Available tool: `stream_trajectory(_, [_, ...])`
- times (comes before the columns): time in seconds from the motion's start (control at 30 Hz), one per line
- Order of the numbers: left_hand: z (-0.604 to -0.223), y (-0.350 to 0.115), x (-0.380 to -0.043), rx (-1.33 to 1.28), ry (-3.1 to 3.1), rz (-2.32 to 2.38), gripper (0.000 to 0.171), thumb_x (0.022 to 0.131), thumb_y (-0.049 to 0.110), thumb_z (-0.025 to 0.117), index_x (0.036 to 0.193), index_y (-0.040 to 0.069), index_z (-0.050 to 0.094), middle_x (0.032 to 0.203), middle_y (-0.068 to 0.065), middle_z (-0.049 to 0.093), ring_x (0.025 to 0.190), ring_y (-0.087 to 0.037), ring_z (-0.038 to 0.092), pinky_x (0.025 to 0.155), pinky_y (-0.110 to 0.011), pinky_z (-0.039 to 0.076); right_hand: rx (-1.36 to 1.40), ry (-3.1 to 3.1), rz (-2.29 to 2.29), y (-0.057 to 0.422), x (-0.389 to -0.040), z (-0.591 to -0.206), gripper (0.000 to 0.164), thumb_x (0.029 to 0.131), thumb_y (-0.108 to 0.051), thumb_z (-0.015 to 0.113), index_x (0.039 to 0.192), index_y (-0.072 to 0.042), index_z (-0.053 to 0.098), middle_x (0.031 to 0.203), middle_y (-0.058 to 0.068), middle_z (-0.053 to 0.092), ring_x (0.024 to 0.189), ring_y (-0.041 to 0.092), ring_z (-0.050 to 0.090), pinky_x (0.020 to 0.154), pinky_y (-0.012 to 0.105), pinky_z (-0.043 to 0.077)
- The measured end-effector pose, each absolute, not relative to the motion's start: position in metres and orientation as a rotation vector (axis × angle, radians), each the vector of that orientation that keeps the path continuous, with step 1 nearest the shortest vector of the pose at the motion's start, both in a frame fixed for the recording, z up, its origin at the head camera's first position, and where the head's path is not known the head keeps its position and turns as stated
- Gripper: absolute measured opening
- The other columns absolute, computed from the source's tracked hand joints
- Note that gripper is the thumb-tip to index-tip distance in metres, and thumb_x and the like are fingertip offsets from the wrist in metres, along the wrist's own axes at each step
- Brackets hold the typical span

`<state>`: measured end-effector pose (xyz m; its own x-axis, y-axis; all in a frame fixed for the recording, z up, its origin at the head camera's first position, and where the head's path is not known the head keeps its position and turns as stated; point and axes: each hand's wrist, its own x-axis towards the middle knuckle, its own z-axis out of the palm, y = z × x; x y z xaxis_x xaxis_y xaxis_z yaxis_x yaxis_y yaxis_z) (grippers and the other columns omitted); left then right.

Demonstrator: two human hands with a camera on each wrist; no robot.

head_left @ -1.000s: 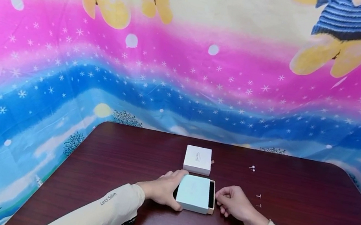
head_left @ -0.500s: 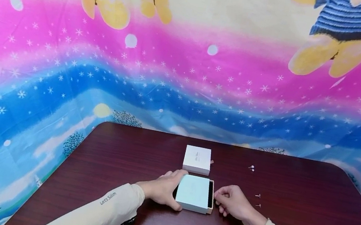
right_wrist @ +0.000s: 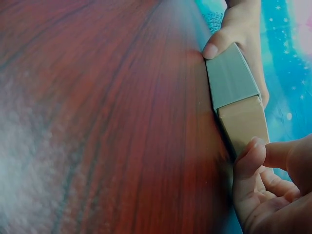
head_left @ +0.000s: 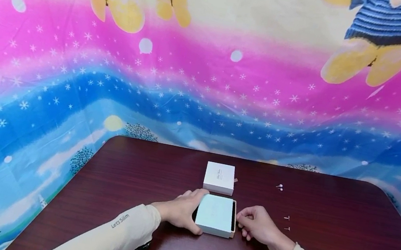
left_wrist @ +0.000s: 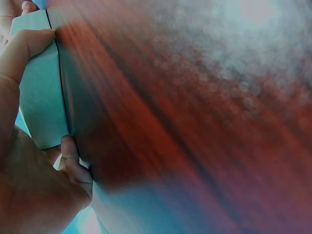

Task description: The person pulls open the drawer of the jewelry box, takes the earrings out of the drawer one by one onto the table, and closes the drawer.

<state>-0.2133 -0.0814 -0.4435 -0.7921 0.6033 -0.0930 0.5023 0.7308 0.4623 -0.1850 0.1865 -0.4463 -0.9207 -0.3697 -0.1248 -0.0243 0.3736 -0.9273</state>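
Note:
A pale mint drawer box [head_left: 215,215] lies on the dark wood table. Its tan inner drawer [head_left: 232,232] sticks out a little on the right, and a strip of black lining shows. My left hand [head_left: 182,210] grips the sleeve from the left, its thumb on the near side and fingers at the far side. At the drawer's right end is my right hand [head_left: 258,224], thumb and forefinger together against it, the other fingers curled. In the right wrist view the thumb [right_wrist: 251,156] sits at the end of the tan drawer wall [right_wrist: 243,124]. What lies between those fingertips is hidden.
Just behind stands a white box [head_left: 219,177] with printing on top and a small tan tab [head_left: 236,180] on its right. To the right lie pearl-like studs [head_left: 279,186] and two small pin-like pieces [head_left: 286,218]. A printed cloth [head_left: 208,77] hangs behind the table.
The drawer has slid slightly left into the sleeve, its lining strip narrower, and my right hand has moved left along with it. My left hand holds its place.

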Motion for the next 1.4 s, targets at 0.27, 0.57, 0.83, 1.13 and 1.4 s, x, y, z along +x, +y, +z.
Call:
stream_trajectory(0.27, [-0.4422,-0.0812,-0.2120,0.883,2.696,0.629,0.104,0.067,0.037,0.089,0.150,0.013,0.031,0.133,-0.001,0.052,0.111,-0.016,0.046,0.096,-0.033,0.040,-0.353,2.321,-1.562,0.1855,-0.1849,-0.4446,0.020,0.098,-0.005,0.054,0.095,0.010,0.067,0.067,0.000,0.057,0.050,0.007,0.053,0.048,0.022,0.048])
stream_trajectory(0.57, [-0.4397,-0.0810,-0.2102,0.890,2.689,0.640,0.103,0.067,0.036,0.090,0.149,0.012,0.032,0.131,-0.001,0.053,0.110,-0.017,0.046,0.096,-0.033,0.040,-0.350,2.316,-1.563,0.1832,-0.1849,-0.4433,0.020,0.098,-0.006,0.055,0.091,0.009,0.067,0.067,0.000,0.057,0.050,0.005,0.054,0.048,0.022,0.048])
stream_trajectory(0.83, [-0.4424,-0.0804,-0.2114,0.870,2.701,0.614,0.104,0.068,0.039,0.089,0.150,0.014,0.031,0.137,-0.001,0.051,0.114,-0.017,0.046,0.099,-0.034,0.040,-0.351,2.312,-1.562,0.1823,-0.1865,-0.4445,0.020,0.098,-0.006,0.055,0.092,0.009,0.067,0.067,0.000,0.057,0.051,0.006,0.054,0.048,0.022,0.049])
stream_trajectory(1.13, [-0.4428,-0.0806,-0.2128,0.873,2.699,0.622,0.104,0.067,0.038,0.089,0.149,0.014,0.032,0.134,0.001,0.052,0.111,-0.015,0.045,0.096,-0.032,0.039,-0.346,2.306,-1.561,0.1796,-0.1864,-0.4436,0.019,0.099,-0.006,0.056,0.091,0.008,0.067,0.066,0.001,0.058,0.050,0.006,0.054,0.048,0.022,0.049])
stream_trajectory(1.4, [-0.4437,-0.0807,-0.2138,0.879,2.700,0.618,0.104,0.067,0.039,0.089,0.149,0.014,0.032,0.134,0.001,0.052,0.111,-0.015,0.045,0.097,-0.032,0.039,-0.341,2.300,-1.566,0.1785,-0.1872,-0.4446,0.019,0.099,-0.006,0.056,0.093,0.009,0.067,0.067,0.001,0.059,0.051,0.006,0.054,0.049,0.022,0.049])
